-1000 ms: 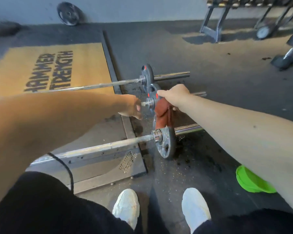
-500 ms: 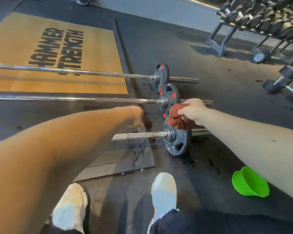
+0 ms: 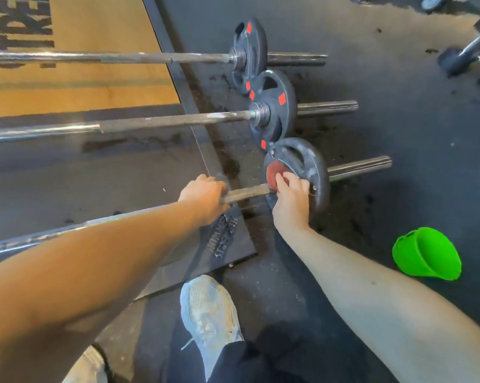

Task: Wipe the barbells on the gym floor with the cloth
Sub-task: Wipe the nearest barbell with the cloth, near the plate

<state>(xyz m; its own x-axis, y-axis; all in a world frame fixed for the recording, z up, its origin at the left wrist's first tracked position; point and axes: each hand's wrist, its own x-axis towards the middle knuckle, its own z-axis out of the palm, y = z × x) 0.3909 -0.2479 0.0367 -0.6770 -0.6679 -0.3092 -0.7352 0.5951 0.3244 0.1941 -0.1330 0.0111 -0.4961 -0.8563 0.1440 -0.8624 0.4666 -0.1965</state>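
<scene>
We see three barbells lying side by side on the dark gym floor (image 3: 399,120), their shafts running left to right and each with a dark plate near its right end. The left hand (image 3: 205,193) is curled around the shaft of the near barbell (image 3: 247,192), a little to the left of its plate (image 3: 313,167). The right hand (image 3: 291,197) pinches a reddish-brown cloth (image 3: 273,172) and holds it bunched against the bar where the shaft meets that plate. The middle barbell (image 3: 164,121) and the far barbell (image 3: 122,57) lie beyond, untouched by either hand, and their plates carry red marks. The shafts cross a wooden platform (image 3: 95,89) with black lettering at the far left. A bright green plastic object (image 3: 426,254) lies on the floor to the right, well apart from the bars. A white shoe (image 3: 209,308) stands at the near edge between our forearms.
</scene>
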